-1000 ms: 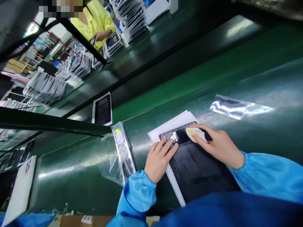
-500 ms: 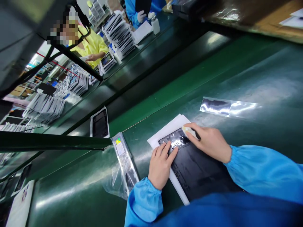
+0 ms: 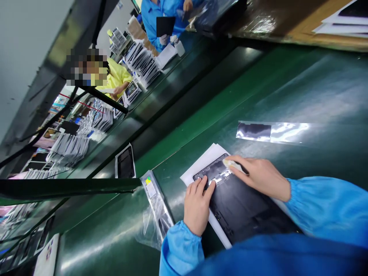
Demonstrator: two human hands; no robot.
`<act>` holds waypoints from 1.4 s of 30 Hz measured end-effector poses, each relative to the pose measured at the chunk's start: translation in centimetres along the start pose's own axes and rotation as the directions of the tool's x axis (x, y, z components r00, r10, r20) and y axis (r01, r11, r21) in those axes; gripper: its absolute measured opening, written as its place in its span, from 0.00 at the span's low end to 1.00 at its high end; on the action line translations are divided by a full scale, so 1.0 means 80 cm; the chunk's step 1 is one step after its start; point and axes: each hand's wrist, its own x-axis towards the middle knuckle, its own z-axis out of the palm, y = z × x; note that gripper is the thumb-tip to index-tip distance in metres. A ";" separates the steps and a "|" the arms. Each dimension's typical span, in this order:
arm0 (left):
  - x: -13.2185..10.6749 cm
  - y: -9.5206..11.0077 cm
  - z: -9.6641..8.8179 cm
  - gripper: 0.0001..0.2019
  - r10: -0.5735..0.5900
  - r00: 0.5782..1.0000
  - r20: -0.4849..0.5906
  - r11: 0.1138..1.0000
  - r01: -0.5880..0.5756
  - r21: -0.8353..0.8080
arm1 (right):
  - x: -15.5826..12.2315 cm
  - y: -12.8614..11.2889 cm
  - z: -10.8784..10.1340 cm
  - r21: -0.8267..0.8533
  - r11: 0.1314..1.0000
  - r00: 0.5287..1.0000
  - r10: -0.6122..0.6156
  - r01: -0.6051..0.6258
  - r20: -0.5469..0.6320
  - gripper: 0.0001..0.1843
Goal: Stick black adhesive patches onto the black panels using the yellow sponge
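Note:
A black tablet-like panel (image 3: pixel 253 211) lies on white sheets (image 3: pixel 198 163) on the green bench. Along its far end runs a shiny strip (image 3: pixel 220 172) in a recess. My left hand (image 3: pixel 197 207) rests on the panel's left edge, fingers spread and fingertips by the shiny strip. With my right hand (image 3: pixel 258 174) I grip a small off-white pad (image 3: pixel 230 164) with a dark part; its pale end touches the panel near the far right corner. The kind of pad is hard to make out, as my fingers partly cover it.
Left of the panel lies a long strip in clear plastic (image 3: pixel 158 205). A clear and dark film (image 3: pixel 254 131) lies beyond my right hand. Another framed panel (image 3: pixel 125 163) sits farther off. A green bar (image 3: pixel 69 189) crosses at left. Across the bench, co-workers sit by stacked sheets (image 3: pixel 142 63).
The view has shifted, so the background sits lower. My right hand has moved the pad slightly inward from the panel's far right corner. My left hand stays on the panel's edge.

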 end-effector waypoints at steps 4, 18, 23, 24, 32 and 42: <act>0.038 0.001 0.008 0.11 -0.150 0.988 -0.048 0.987 0.147 -0.067 | -0.002 0.018 -0.012 0.274 0.934 0.970 0.242 -0.228 -0.018 0.23; 0.072 -0.021 0.047 0.06 -0.335 0.942 -0.019 0.942 0.335 -0.005 | 0.009 0.014 -0.015 0.576 0.778 0.965 0.246 -0.250 0.086 0.29; 0.075 -0.028 0.041 0.04 -0.379 0.922 0.075 0.918 0.385 -0.099 | 0.010 0.015 -0.018 0.584 0.760 0.957 0.255 -0.285 0.135 0.27; 0.076 -0.030 0.040 0.07 -0.395 0.913 0.101 0.906 0.405 -0.123 | 0.010 0.016 -0.018 0.585 0.756 0.955 0.257 -0.292 0.145 0.27; 0.094 -0.039 0.022 0.06 -0.386 0.860 0.333 0.852 0.471 -0.227 | 0.013 0.026 -0.018 0.601 0.716 0.935 0.262 -0.355 0.241 0.29; 0.094 -0.024 -0.023 0.05 -0.456 0.890 0.030 0.834 0.438 -0.335 | -0.002 0.000 -0.033 0.794 0.439 0.902 0.106 -0.420 0.419 0.27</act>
